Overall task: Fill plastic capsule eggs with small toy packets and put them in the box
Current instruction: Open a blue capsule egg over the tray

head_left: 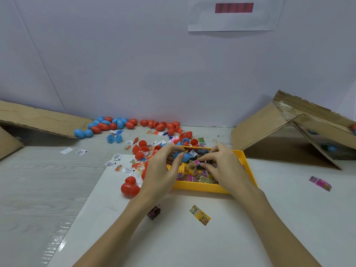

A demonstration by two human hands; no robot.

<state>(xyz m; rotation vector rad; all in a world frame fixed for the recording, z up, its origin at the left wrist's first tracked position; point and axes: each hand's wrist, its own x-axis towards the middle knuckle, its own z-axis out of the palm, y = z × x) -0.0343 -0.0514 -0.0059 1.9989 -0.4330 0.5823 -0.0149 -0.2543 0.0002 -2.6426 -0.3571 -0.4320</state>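
My left hand (163, 166) grips a blue capsule egg half (182, 156) above the yellow tray (242, 160), with a folded packet sticking out of its open side. My right hand (221, 162) pinches a small toy packet (204, 162) just right of the egg, over the pile of colourful packets (194, 175) in the tray. Red and blue eggs (123, 125) lie scattered along the back wall. A red open egg (130, 187) rests left of the tray. The cardboard box (289, 135) lies on its side at the right with a few eggs inside.
Loose packets lie on the white sheet: a yellow one (199, 215), a dark one (154, 212) and a pink one (320, 183) at the right. White paper slips (81, 152) and tiny toys are spread left of the tray. A flattened cardboard piece (38, 120) sits at the back left.
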